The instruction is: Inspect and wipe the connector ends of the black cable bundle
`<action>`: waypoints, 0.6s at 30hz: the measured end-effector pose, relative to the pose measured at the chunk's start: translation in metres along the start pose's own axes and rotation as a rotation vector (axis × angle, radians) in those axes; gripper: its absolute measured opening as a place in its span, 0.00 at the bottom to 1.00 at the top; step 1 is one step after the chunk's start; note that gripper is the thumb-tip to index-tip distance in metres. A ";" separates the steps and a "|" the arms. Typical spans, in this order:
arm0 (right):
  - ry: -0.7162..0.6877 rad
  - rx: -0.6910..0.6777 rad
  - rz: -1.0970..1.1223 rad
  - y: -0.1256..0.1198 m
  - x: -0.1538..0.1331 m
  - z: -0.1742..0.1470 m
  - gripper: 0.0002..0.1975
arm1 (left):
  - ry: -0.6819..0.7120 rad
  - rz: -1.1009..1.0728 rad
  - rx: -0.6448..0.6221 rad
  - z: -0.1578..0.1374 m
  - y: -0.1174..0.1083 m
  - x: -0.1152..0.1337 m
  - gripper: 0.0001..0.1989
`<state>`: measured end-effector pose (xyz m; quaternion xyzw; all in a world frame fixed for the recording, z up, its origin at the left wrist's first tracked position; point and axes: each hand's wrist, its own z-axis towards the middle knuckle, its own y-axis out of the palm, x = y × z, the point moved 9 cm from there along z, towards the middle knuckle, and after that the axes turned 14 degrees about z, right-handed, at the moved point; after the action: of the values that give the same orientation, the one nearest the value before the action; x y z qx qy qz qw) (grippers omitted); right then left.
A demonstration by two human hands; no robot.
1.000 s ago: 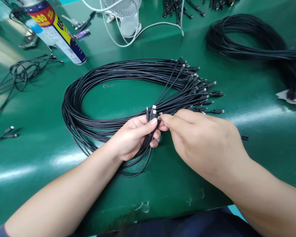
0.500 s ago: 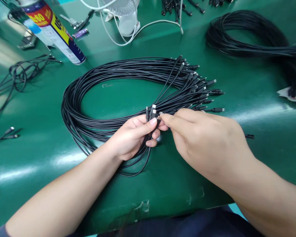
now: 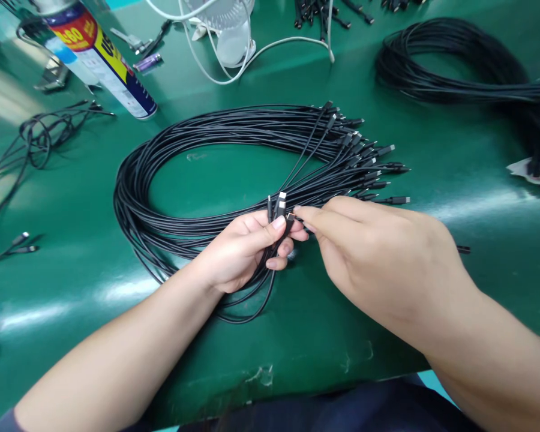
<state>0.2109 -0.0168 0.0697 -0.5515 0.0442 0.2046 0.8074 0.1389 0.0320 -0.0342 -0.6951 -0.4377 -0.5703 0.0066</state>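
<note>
Several black cable ends with metal-tipped USB-type plugs [image 3: 281,205] stick up from my left hand [image 3: 240,246], whose thumb and fingers close around them. Close at its right, my right hand [image 3: 382,258] has thumb and index finger pinched together beside the plugs. Whatever sits in that pinch is mostly hidden by the fingers. Beneath and behind both hands lies a big oval coil of black cables [image 3: 132,174], its many plug ends [image 3: 369,162] fanned out at the right. A loose cable loop [image 3: 252,318] hangs below my left hand.
On the green table [image 3: 324,372] a spray can [image 3: 112,72] stands at upper left, near tangled cables [image 3: 40,135]. Another black cable coil [image 3: 459,60] lies at upper right. A white device with a cord [image 3: 234,45] is at the back. Two plugs [image 3: 24,243] lie at left.
My right hand has shifted slightly, its fingertips drawn a little away from the plugs. The left hand keeps its hold on the cable ends.
</note>
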 end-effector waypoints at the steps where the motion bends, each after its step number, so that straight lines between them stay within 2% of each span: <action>1: 0.022 -0.008 0.039 -0.001 0.003 0.001 0.15 | 0.002 0.003 0.001 0.000 0.000 0.000 0.08; 7: 0.231 -0.076 0.490 0.006 0.026 0.005 0.09 | 0.034 0.022 -0.008 -0.002 0.002 0.006 0.11; 11: 0.304 -0.104 0.795 0.019 0.030 0.008 0.05 | 0.079 0.102 -0.079 -0.003 0.009 0.008 0.13; 14: 0.269 -0.093 0.915 0.024 0.025 0.011 0.07 | 0.092 0.146 -0.119 -0.003 0.012 0.007 0.15; 18: 0.112 -0.016 0.780 0.015 0.015 0.014 0.10 | 0.103 0.141 -0.138 -0.004 0.013 0.007 0.15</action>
<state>0.2168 0.0053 0.0573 -0.5097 0.2928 0.4662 0.6611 0.1430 0.0263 -0.0204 -0.6928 -0.3464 -0.6321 0.0215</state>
